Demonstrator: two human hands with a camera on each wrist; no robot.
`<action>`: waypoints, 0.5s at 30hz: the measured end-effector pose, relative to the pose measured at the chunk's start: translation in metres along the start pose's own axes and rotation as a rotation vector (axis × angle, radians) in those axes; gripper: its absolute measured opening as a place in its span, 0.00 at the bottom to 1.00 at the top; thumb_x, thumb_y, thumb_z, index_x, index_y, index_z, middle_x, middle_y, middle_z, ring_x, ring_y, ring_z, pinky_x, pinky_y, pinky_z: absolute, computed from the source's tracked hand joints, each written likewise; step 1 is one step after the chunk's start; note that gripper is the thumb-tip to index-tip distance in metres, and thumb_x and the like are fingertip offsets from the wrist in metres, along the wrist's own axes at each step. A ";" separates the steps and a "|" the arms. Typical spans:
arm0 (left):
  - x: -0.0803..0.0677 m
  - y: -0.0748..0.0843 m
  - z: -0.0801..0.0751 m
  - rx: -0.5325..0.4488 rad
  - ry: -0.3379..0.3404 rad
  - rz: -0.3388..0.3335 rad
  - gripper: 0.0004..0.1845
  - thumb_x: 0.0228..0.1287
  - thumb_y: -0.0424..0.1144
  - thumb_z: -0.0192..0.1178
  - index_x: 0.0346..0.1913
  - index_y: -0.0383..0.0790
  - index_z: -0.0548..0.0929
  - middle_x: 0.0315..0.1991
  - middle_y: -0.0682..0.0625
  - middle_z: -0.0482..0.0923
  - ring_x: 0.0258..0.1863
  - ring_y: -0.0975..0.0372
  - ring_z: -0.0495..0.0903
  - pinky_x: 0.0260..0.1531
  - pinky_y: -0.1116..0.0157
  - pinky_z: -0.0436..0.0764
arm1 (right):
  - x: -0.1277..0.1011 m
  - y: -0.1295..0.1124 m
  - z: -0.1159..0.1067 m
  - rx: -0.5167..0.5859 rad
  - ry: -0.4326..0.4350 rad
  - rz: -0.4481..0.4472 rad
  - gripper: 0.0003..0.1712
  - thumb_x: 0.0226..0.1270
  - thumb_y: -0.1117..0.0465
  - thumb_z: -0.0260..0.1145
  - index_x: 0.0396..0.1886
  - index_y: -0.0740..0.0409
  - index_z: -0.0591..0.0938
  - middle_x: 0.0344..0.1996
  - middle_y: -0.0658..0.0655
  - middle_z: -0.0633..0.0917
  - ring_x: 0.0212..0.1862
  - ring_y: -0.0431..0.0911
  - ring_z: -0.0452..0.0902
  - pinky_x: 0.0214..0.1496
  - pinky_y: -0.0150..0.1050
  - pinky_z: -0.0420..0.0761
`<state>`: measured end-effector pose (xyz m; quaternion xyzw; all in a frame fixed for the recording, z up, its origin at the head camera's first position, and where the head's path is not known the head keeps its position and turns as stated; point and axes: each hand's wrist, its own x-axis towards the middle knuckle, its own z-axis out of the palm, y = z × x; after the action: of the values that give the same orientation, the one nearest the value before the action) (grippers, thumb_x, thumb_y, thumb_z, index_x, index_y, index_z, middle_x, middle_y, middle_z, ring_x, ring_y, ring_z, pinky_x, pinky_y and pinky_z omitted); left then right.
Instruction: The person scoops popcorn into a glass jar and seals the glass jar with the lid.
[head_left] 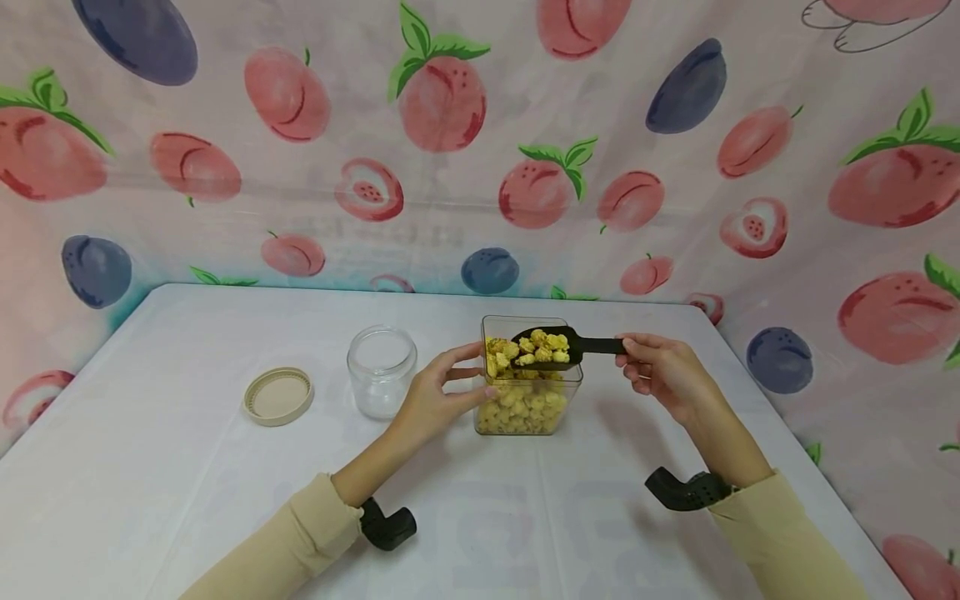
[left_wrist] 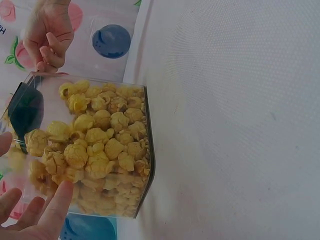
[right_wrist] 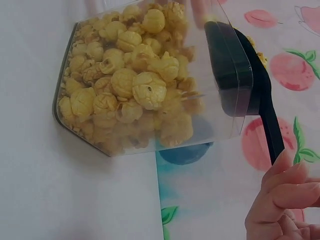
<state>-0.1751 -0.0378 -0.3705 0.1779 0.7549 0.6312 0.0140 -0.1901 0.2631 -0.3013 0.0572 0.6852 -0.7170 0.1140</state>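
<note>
Sleeves (head_left: 273, 542) nearest — popcorn (head_left: 545, 347) on scoop (head_left: 576, 350).
Left hand (head_left: 435, 387) spread against tub (head_left: 573, 386); right hand (head_left: 666, 373) pinches handle (head_left: 600, 345) — we'd lift level.

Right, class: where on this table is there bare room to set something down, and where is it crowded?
A wide free patch of the white table runs from the lid to the left edge. Another lies before the tub, between the sleeves. The middle is crowded: jar, left hand, tub and scoop close together, right hand holding the scoop.
</note>
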 end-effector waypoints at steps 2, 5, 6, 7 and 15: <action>0.000 0.000 0.000 -0.003 -0.001 -0.005 0.32 0.57 0.39 0.66 0.65 0.46 0.68 0.65 0.50 0.66 0.57 0.53 0.74 0.47 0.61 0.81 | 0.000 0.000 -0.001 0.013 -0.009 -0.007 0.09 0.69 0.61 0.56 0.32 0.50 0.82 0.20 0.49 0.83 0.20 0.38 0.72 0.19 0.25 0.70; 0.000 0.001 0.000 -0.015 -0.003 -0.012 0.32 0.57 0.38 0.66 0.65 0.46 0.68 0.66 0.51 0.66 0.58 0.53 0.74 0.49 0.60 0.81 | -0.001 -0.001 -0.001 0.034 -0.019 -0.011 0.08 0.69 0.61 0.57 0.32 0.50 0.82 0.20 0.49 0.83 0.20 0.38 0.72 0.19 0.25 0.70; 0.000 0.001 0.000 -0.019 -0.002 -0.015 0.32 0.57 0.38 0.65 0.65 0.46 0.68 0.66 0.51 0.66 0.58 0.53 0.74 0.49 0.60 0.80 | -0.001 -0.001 -0.001 0.041 -0.021 -0.011 0.08 0.69 0.61 0.57 0.32 0.50 0.82 0.20 0.49 0.83 0.20 0.38 0.72 0.19 0.25 0.70; 0.000 0.001 0.000 -0.022 -0.002 -0.017 0.32 0.57 0.38 0.65 0.65 0.46 0.68 0.66 0.51 0.66 0.58 0.53 0.74 0.49 0.60 0.80 | -0.002 -0.002 -0.001 0.046 -0.025 -0.011 0.08 0.69 0.61 0.57 0.32 0.51 0.82 0.20 0.49 0.83 0.20 0.38 0.72 0.19 0.25 0.70; -0.001 0.001 0.000 -0.035 -0.001 -0.013 0.31 0.57 0.37 0.65 0.65 0.45 0.68 0.65 0.50 0.67 0.58 0.52 0.74 0.50 0.59 0.80 | -0.004 -0.009 -0.001 0.104 -0.056 -0.017 0.07 0.68 0.60 0.58 0.33 0.52 0.82 0.20 0.50 0.82 0.20 0.39 0.71 0.20 0.26 0.71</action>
<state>-0.1738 -0.0375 -0.3697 0.1729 0.7448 0.6442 0.0214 -0.1888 0.2643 -0.2920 0.0373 0.6442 -0.7538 0.1240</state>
